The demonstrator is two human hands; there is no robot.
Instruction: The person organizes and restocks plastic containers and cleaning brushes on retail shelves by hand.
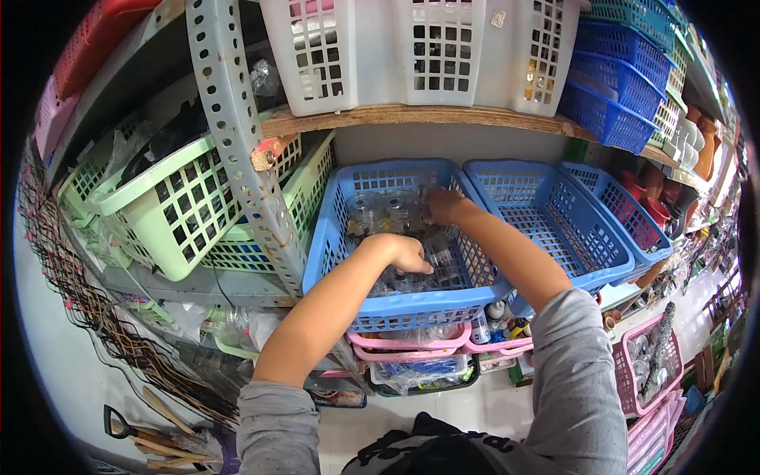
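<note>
Both my arms reach into a blue plastic basket point(317, 257) on the shelf. Several clear, see-through containers point(396, 207) lie in it, some like small round jars. My left hand point(408, 255) is low in the near half of the basket, its fingers curled and closed beside a clear container point(445, 260). Whatever lies within those fingers is hidden. Toward the back right, my right hand point(445, 207) points down among the clear containers. Its fingertips are mostly hidden, so its grip does not show.
A second blue basket point(554, 178) stands directly to the right. A perforated metal post point(237, 119) rises on the left, by a green basket point(170, 210). Above is a wooden shelf edge point(427, 115) bearing white baskets point(380, 71). Pink baskets point(408, 352) sit below.
</note>
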